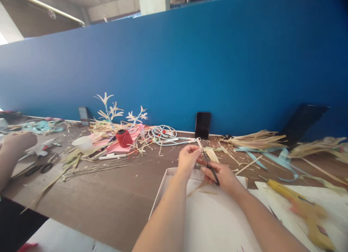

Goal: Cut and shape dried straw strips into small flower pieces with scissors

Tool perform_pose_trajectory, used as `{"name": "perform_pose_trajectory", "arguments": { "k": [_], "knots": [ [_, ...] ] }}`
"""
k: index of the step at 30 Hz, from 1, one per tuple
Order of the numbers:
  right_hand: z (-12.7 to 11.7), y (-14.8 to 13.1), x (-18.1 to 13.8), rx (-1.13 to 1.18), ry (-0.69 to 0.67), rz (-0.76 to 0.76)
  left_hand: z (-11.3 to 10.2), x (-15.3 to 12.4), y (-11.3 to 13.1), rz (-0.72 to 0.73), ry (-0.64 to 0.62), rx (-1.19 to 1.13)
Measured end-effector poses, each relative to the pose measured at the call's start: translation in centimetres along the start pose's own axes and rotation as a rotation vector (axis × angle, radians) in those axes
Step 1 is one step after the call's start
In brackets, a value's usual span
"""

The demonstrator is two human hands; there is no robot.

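My left hand is closed in a pinch on a small pale strip of dried leaf or husk, which sticks up from the fingertips. My right hand is wrapped round dark scissors, whose blades point up and left beside the strip. Whether the blades touch the strip I cannot tell. Both hands are above the far edge of a shallow white box lid. Thin brownish scraps lie in the lid below my hands.
A yellow glue gun lies on papers at right. Straw bundles, a phone, blue cord, a red spool and straw flowers line the blue partition. A co-worker's arm reaches in at left.
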State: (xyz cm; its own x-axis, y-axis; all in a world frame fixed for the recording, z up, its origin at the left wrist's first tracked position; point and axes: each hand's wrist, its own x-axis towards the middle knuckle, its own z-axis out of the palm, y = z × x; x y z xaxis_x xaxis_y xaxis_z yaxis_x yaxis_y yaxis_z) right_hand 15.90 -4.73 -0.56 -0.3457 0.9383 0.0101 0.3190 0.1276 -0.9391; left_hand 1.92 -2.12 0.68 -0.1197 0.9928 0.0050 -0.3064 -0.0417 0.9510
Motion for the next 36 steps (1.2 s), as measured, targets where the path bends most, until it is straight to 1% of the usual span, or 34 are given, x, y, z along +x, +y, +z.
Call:
{"name": "perform_pose_trajectory", "arguments": {
  "k": [9,15,22,29,36],
  "knots": [
    [0.02,-0.63,-0.03,-0.024,0.014,0.008,-0.12,0.05,-0.1,0.004,-0.006,-0.038],
    [0.14,-0.89,-0.13,-0.039,0.011,0.016,-0.12,-0.07,0.15,-0.018,0.006,-0.046],
    [0.26,-1.01,-0.22,-0.065,0.024,0.035,-0.25,-0.04,0.29,-0.036,-0.001,-0.022],
    [0.4,-0.67,-0.06,-0.033,0.04,0.025,-0.27,0.0,-0.16,-0.05,-0.043,0.031],
    [0.43,-0.12,0.07,-0.036,0.071,0.029,-0.36,-0.01,-0.07,-0.015,-0.075,0.103]
  ]
}}
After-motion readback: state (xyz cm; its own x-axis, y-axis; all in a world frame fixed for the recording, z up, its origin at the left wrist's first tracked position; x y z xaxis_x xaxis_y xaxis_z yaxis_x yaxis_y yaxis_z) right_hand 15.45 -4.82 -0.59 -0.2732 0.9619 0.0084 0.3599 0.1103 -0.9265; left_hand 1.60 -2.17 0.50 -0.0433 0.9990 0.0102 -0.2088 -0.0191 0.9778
